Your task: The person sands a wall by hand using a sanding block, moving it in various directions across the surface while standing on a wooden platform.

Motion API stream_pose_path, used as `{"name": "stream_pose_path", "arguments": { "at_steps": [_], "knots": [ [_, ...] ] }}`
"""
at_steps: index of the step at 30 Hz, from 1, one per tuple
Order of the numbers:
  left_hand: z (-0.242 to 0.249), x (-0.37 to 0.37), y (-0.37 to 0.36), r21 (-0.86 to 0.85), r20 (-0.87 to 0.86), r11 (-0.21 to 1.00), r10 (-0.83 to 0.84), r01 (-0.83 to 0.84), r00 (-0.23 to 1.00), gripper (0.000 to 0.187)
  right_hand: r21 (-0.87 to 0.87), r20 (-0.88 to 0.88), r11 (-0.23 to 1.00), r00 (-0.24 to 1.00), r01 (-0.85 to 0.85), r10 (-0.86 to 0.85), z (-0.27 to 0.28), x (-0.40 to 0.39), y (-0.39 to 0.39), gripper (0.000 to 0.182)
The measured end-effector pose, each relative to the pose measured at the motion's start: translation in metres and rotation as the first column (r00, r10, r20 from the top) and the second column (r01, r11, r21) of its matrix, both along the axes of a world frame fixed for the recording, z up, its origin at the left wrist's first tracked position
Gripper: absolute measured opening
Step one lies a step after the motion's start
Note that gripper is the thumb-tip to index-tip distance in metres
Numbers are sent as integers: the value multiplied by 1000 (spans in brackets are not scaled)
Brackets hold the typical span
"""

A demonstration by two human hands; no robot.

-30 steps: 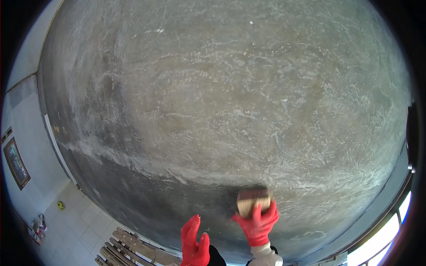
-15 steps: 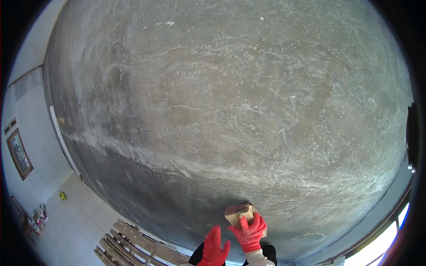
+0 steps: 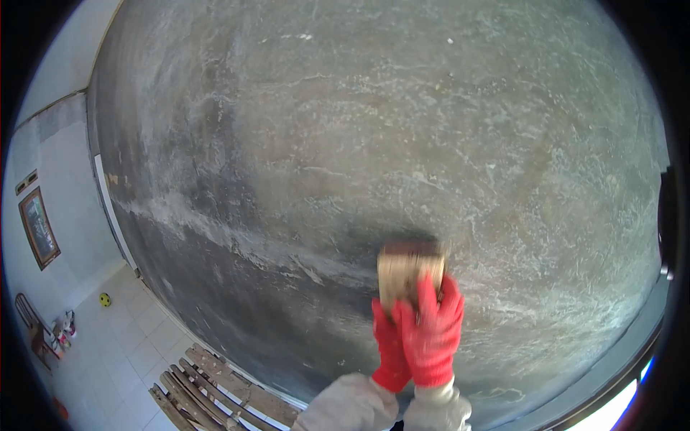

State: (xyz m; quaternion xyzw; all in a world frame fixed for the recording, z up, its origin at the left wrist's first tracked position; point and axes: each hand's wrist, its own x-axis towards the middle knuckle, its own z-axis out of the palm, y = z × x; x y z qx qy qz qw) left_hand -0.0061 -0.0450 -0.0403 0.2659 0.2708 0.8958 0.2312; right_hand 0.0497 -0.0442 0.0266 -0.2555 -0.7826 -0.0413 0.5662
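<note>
A wooden sanding block (image 3: 399, 276) with a reddish-brown face is pressed against the grey plastered wall (image 3: 323, 194), a little blurred by motion. My right hand (image 3: 437, 334), in a red glove, grips the block from its lower right, fingers reaching up over its back. On the block's lower left edge is my left hand (image 3: 389, 352), also red-gloved and closed on it. The right hand partly covers the left one's fingers. Both light sleeves come up from the bottom of the view.
Below left stands a slatted wooden platform (image 3: 208, 395), close to the wall's foot. On the tiled floor beyond are a yellow ball (image 3: 105, 299) and a wooden chair (image 3: 34, 327). A framed picture (image 3: 39, 228) hangs on the white side wall. A bright window (image 3: 611, 409) lies at lower right.
The block has moved up the wall with my right hand. My left hand, earlier apart from it with fingers raised, has come over and taken hold of the block too.
</note>
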Motion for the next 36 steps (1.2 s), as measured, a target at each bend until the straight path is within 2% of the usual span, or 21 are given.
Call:
{"name": "stream_pose_path", "arguments": {
  "at_steps": [2, 4, 5, 6, 7, 8, 9, 11, 13, 16, 18, 20, 21, 22, 24, 25, 27, 30, 31, 34, 36],
  "knots": [
    [-90, 10, 11, 139, 253, 977, -192, 160, 948, 60, -63, 28, 992, 993, -110, 112, -58, 20, -2, 69],
    [-134, 14, 8, 194, 303, 967, -220, 167, 927, 62, -131, -15, 976, 985, -173, 172, -101, 44, -2, 63],
    [-138, 14, -7, -94, -369, 896, 374, -435, 851, 72, -167, -56, 972, 986, -165, 157, -114, 56, -3, 60],
    [-138, 14, -15, 94, -889, 440, 441, -893, 123, 83, -190, -102, 967, 983, -168, 151, -119, 69, 0, 54],
    [-137, 7, -3, 128, -856, 477, 496, -870, 146, 98, -210, -147, 963, 979, -171, 142, -121, 82, 7, 49],
    [-107, 4, -3, 117, -861, 488, 484, -865, 156, 100, -204, -143, 961, 977, -185, 158, -108, 92, 6, 49],
    [-60, 0, -6, 105, -867, 499, 470, -860, 166, 103, -223, -189, 961, 975, -162, 121, -90, 105, 1, 35],
    [25, -13, -5, 283, -817, 428, 576, -858, 18, 95, -250, -222, 957, 971, -150, 94, -73, 124, -6, 25],
    [84, -22, -7, 296, -798, 430, 602, -853, 26, 84, -292, -263, 944, 962, -155, 77, -65, 133, -6, 29],
    [83, -23, -7, 329, -770, 351, 637, -877, -34, 71, -409, -354, 894, 935, -183, 29, -69, 134, -13, 31],
    [28, -23, -11, 265, -836, 383, 549, -885, -13, 81, -367, -355, 908, 932, -205, 67, -86, 136, -7, 33],
    [-59, -22, -16, 203, -889, 432, 457, -879, 20, 93, -226, -196, 965, 976, -134, 89, -95, 137, -6, 33],
    [-100, -23, -19, 181, -901, 463, 432, -868, 43, 95, -362, -286, 909, 953, -208, 104, -103, 135, -9, 32],
    [-128, -26, -23, 174, -902, 461, 428, -870, 46, 95, -366, -281, 907, 954, -210, 107, -102, 134, -10, 32],
    [-144, -22, -38, 113, -943, 483, 329, -868, 61, 96, -469, -253, 856, 962, -216, 104, -97, 135, -13, 31],
    [-146, -24, -30, 145, -931, 464, 363, -874, 38, 96, -468, -248, 857, 963, -217, 108, -93, 136, -10, 31],
    [-82, -27, -23, 148, -884, 440, 460, -886, 81, 96, -284, -168, 947, 980, -148, 103, -87, 139, -3, 30],
    [32, -43, -14, 267, -827, 406, 562, -874, 9, 85, -435, -306, 873, 948, -219, 86, -80, 140, -3, 29],
    [59, -47, -15, 329, -795, 406, 606, -852, -18, 81, -407, -311, 889, 947, -209, 80, -79, 139, -3, 29],
    [89, -48, -19, 338, -794, 380, 607, -861, -43, 77, -378, -292, 907, 954, -187, 75, -83, 134, -1, 30],
    [55, -51, -18, 311, -789, 385, 614, -869, -10, 81, -420, -310, 882, 947, -215, 83, -85, 129, -9, 30]
  ]
}}
